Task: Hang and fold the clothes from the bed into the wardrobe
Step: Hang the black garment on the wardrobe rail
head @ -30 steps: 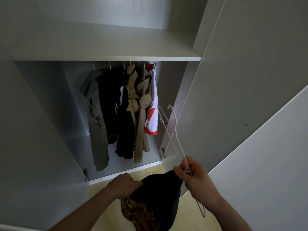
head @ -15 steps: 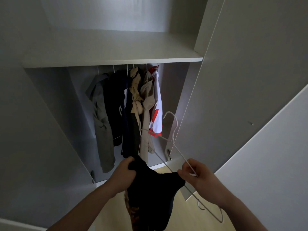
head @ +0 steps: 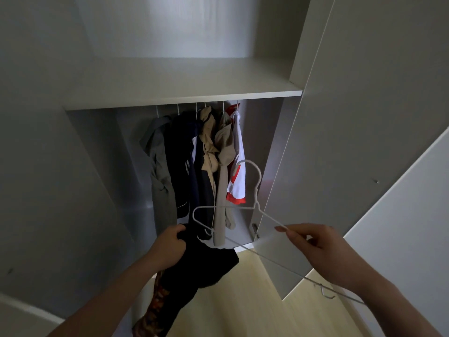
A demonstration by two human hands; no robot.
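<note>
At seven o'clock my left hand grips the dark garment; at four, my right hand pinches the white hanger. I'd feed the hanger's left arm into the neckline first, keeping it level.

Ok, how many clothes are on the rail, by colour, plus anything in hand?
grey garment: 1
dark garments: 2
beige garments: 2
white-and-red shirt: 1
held dark garment: 1
Total: 7
</note>
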